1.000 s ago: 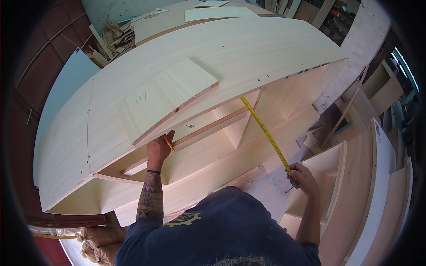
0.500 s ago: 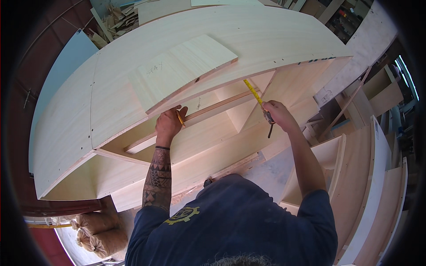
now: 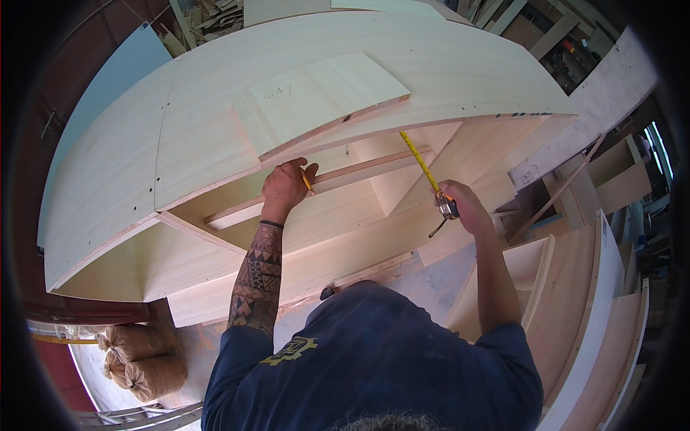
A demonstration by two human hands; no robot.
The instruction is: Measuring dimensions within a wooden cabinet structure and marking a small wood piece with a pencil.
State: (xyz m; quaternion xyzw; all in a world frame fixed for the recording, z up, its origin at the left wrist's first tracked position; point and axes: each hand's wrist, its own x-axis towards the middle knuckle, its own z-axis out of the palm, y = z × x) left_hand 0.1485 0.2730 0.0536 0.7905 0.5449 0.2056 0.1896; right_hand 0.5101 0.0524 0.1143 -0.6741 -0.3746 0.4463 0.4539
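Observation:
My left hand [image 3: 285, 185] is closed with a yellow-orange pencil [image 3: 307, 181] between its fingers, at the front edge of a pale plywood cabinet [image 3: 237, 133]. Behind the pencil, a long wooden rail [image 3: 374, 167] runs across the cabinet's open compartments. My right hand [image 3: 467, 207] grips a tape measure [image 3: 446, 206] in front of the opening, a dark strap hanging from its case. Its yellow blade [image 3: 420, 159] slants up and away into the compartment under the top panel, which hides the tip.
A loose rectangular board [image 3: 323, 100] with pencil marks lies on the cabinet top. Another wooden carcass [image 3: 568, 309] stands to my right. Tied brown sacks [image 3: 147, 363] sit on the floor at lower left. Scrap wood [image 3: 215, 16] is piled at the far left.
My right hand has drawn back towards me, and more of the tape blade shows. My left hand still has the pencil near the rail. The whole view has shifted slightly.

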